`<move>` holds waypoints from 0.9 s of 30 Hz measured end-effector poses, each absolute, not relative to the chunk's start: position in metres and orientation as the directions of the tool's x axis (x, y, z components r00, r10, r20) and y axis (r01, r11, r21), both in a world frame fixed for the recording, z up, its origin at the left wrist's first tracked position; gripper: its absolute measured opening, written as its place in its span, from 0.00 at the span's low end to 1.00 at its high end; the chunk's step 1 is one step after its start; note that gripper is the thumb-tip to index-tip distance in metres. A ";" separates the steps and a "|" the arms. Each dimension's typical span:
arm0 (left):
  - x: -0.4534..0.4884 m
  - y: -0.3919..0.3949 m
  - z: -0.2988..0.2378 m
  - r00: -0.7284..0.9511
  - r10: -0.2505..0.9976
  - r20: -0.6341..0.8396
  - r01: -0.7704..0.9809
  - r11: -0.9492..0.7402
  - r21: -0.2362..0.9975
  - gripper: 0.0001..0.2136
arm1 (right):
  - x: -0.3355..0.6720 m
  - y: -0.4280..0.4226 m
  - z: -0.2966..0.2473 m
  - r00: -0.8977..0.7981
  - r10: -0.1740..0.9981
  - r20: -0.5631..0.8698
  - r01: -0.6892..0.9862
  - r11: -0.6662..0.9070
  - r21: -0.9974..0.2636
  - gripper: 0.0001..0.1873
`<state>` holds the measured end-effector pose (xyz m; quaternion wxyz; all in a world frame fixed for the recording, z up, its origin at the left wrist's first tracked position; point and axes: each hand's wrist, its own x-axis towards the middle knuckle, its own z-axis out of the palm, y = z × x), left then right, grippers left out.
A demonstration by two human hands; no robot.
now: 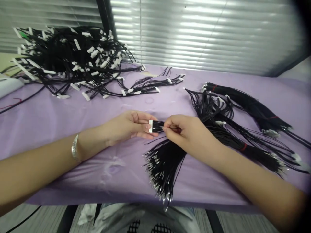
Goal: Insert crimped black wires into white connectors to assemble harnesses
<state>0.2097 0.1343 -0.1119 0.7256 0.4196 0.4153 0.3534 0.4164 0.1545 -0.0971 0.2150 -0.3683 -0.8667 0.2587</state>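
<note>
My left hand pinches a small white connector with short black wires coming out of it. My right hand is closed on those black wires just right of the connector, its fingertips pinched together. Under my right hand a bundle of loose black wires with metal tips fans out toward the table's front edge. A silver bracelet sits on my left wrist.
A purple cloth covers the table. A large tangled pile of black wires with white connectors lies at the back left. Bundles of black wires tied with red bands lie at the right. Window blinds hang behind.
</note>
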 end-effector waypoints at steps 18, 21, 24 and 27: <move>0.212 0.133 -0.109 0.326 0.878 -0.351 -0.120 0.407 0.906 0.09 | 0.413 0.154 -0.101 -0.597 0.765 0.242 0.489 0.586 -0.645 0.06; 0.215 0.130 -0.106 0.275 0.893 -0.356 -0.066 0.387 0.920 0.09 | 0.410 0.153 -0.109 -0.590 0.775 0.225 0.537 0.586 -0.607 0.06; 0.219 0.127 -0.101 0.249 0.895 -0.370 0.034 0.374 0.927 0.10 | 0.407 0.151 -0.111 -0.621 0.761 0.188 0.569 0.603 -0.560 0.07; 0.221 0.126 -0.095 0.173 0.919 -0.353 0.105 0.340 0.935 0.11 | 0.414 0.151 -0.097 -0.719 0.664 0.205 0.510 0.705 -0.492 0.10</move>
